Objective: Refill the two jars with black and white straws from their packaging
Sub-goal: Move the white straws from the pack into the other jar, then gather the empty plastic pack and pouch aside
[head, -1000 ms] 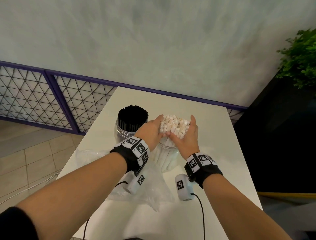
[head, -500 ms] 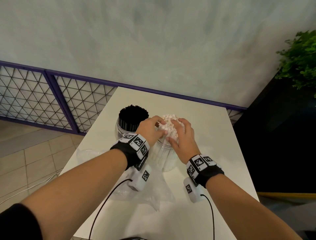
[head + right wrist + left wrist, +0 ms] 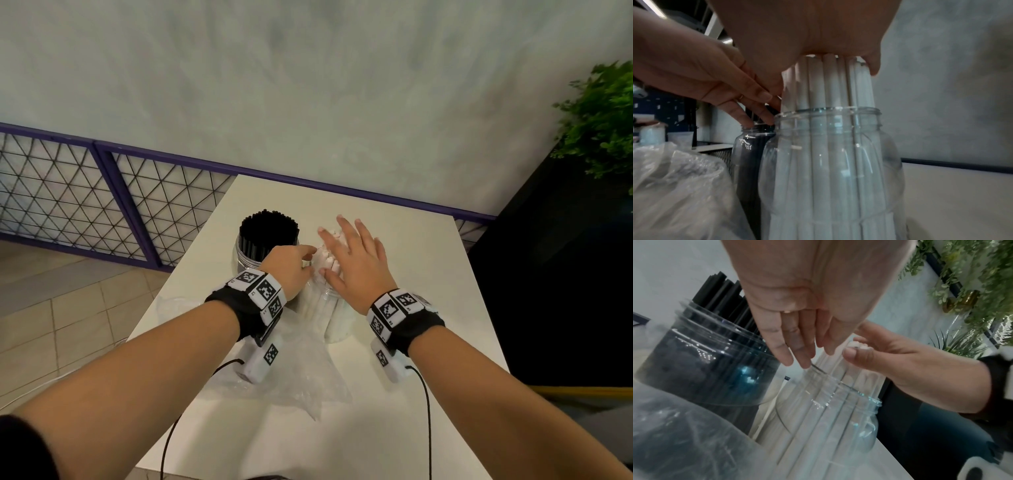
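The table (image 3: 411, 274) carries two clear jars side by side, with crumpled plastic wrap (image 3: 301, 373) on the near side of the white jar (image 3: 830, 162). That jar stands upright, packed with white straws (image 3: 828, 84) whose long axis runs vertically, tips rising well above its rim. Just to its left, nearly touching, the black jar (image 3: 246, 255) holds black straws (image 3: 269, 229), also upright.

The right hand (image 3: 356, 263) lies flat on top of the white straws — fingers straight and spread, palm pressing the tips, gripping nothing. The left hand (image 3: 289, 267) sits at the left side of the white jar's mouth, fingers extended and close together, their tips at the rim and against the side of the bundle; it grips nothing either.

The right wrist view shows the palm meeting the straw tips and the left fingers (image 3: 748, 104) slanting down to the gap between the jars — hidden from the head view by the hands. The left wrist view shows the right thumb (image 3: 857, 353) beside the straw tips and, beyond the jars, green plants (image 3: 972, 280).
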